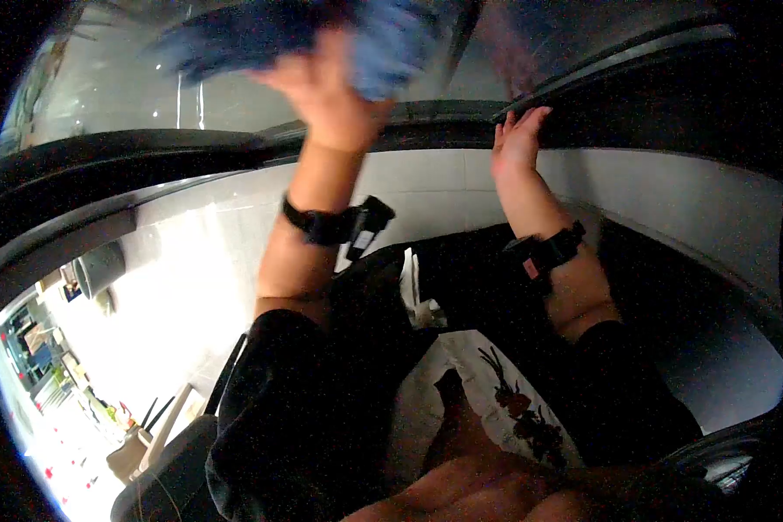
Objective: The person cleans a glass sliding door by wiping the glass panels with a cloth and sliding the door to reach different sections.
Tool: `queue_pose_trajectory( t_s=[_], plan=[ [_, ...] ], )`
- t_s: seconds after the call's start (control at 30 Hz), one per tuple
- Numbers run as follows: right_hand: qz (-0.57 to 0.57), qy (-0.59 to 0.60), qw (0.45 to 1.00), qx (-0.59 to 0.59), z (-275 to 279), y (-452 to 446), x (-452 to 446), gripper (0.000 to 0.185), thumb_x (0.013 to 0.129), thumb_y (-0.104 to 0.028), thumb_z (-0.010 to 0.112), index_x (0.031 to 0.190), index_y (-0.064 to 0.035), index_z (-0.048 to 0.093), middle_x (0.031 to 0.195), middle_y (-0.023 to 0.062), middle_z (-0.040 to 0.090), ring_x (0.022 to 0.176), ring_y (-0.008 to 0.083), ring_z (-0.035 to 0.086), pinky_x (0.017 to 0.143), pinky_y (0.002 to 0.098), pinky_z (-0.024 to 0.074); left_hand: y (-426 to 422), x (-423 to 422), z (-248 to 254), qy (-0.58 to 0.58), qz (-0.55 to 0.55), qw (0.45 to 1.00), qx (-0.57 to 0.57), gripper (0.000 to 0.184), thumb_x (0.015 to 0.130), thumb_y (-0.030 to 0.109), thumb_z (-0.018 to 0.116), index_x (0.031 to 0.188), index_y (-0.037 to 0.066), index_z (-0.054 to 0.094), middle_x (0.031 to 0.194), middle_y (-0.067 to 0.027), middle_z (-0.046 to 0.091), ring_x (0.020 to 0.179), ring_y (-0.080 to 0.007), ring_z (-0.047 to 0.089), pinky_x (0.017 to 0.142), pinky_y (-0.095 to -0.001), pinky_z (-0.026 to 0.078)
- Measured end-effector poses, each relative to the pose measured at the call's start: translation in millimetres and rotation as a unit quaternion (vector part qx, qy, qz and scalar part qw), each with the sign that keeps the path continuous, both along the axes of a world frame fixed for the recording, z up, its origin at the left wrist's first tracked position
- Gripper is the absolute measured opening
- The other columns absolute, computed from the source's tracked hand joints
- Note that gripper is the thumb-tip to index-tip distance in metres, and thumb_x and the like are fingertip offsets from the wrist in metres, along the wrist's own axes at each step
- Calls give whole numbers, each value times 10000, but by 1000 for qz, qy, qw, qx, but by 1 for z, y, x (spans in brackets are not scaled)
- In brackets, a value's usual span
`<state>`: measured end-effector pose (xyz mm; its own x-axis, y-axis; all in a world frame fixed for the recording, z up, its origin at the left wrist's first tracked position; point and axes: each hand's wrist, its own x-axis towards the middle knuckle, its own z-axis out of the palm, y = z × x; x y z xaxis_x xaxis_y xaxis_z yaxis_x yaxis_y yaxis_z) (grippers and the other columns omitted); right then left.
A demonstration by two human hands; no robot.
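My left hand (335, 100), smeared by motion, is on a blue cloth (235, 39) at the top of the view. The cloth lies against a shiny glass pane (113, 83). Its weave and edges are blurred. To the right, my right hand (519, 139) rests its fingertips on the dark frame (444, 130) along the pane's lower edge. Those fingers are stretched out and hold nothing. A faint reflection of a hand shows in the pane above it. Each wrist wears a black strap with a small device.
Pale wall or floor tiles (422, 178) lie beyond the frame. At the left stand a grey bin-like container (100, 268) and a chair (139, 444) in bright light. A dark, curved object (726, 465) is at the lower right.
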<state>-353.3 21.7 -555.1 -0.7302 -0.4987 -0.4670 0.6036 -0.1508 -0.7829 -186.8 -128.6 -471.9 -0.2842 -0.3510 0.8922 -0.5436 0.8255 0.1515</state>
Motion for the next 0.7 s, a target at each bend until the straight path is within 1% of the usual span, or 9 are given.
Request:
queue_pose_trajectory(
  t_s=[0.1, 0.17, 0.37, 0.47, 0.53, 0.57, 0.6, 0.67, 0.7],
  plan=[
    [2, 8, 1000, 9, -2, 2, -2, 880, 807, -704, 287, 1424, -179, -59, 1497, 15, -35, 1366, 214, 93, 1093, 368, 63, 23, -27, -79, -206, -35, 976, -64, 405, 639, 325, 617, 1041, 368, 604, 967, 84, 539, 1128, -257, 394, 969, -704, 29],
    [3, 23, 1000, 7, -6, 3, -6, 886, 806, -706, 285, 1424, -171, -57, 1496, 18, -34, 1367, 218, 90, 1093, 369, 65, 27, -34, -113, -284, -78, 951, -91, 270, 771, 337, 521, 1026, 377, 602, 1029, 119, 523, 1200, -118, 354, 892, -577, 254],
    [5, 26, 999, 18, -4, 9, -15, 884, 813, -705, 256, 1422, -147, -57, 1494, 42, -30, 1370, 221, 65, 1096, 357, 55, 20, -43, -122, -382, -92, 890, -233, 240, 820, 287, 458, 1013, 329, 595, 1177, 135, 508, 1260, -83, 300, 928, -534, 232],
    [12, 34, 999, 14, -3, 7, -15, 893, 808, -712, 250, 1421, -143, -62, 1494, 40, -41, 1370, 221, 62, 1096, 356, 46, 21, -7, -69, -335, -44, 941, -18, 317, 785, 270, 513, 1098, 286, 552, 1211, 36, 500, 1261, -120, 307, 969, -574, 198],
    [13, 33, 999, 2, -4, 6, -16, 895, 807, -714, 251, 1421, -145, -66, 1494, 37, -47, 1370, 219, 60, 1096, 356, 41, 30, 6, 9, -494, 229, 771, 330, 376, 794, 286, 556, 1148, 158, 539, 1300, -87, 430, 1251, -250, 323, 976, -649, 195],
    [14, 28, 1000, -1, -5, 6, -16, 893, 808, -712, 253, 1421, -148, -68, 1494, 35, -49, 1371, 217, 58, 1096, 356, 39, 11, 23, 5, -250, 209, 923, 206, 409, 784, 268, 580, 1162, 123, 523, 1267, -133, 448, 1214, -312, 356, 975, -666, 170],
    [16, 21, 1000, -2, -6, 7, -15, 891, 809, -711, 254, 1420, -151, -70, 1494, 33, -51, 1371, 216, 56, 1096, 356, 36, -2, 33, -3, -13, 149, 970, 192, 461, 772, 293, 603, 1175, 92, 505, 1244, -167, 454, 1189, -367, 367, 974, -676, 138],
    [17, 15, 1000, 4, -1, 7, -11, 876, 815, -704, 252, 1421, -160, -72, 1494, 29, -51, 1371, 213, 49, 1098, 356, 31, -17, 34, 23, 386, -81, 904, 167, 600, 744, 383, 646, 1197, 33, 468, 1208, -223, 453, 1154, -468, 366, 972, -688, 65],
    [16, 12, 1000, 7, -2, 9, -13, 868, 818, -700, 251, 1421, -165, -73, 1494, 27, -51, 1372, 211, 46, 1098, 356, 28, -20, 32, 40, 371, -95, 908, 171, 663, 720, 386, 668, 1234, 44, 427, 1239, -237, 427, 1177, -474, 331, 979, -683, 46]
  ],
)
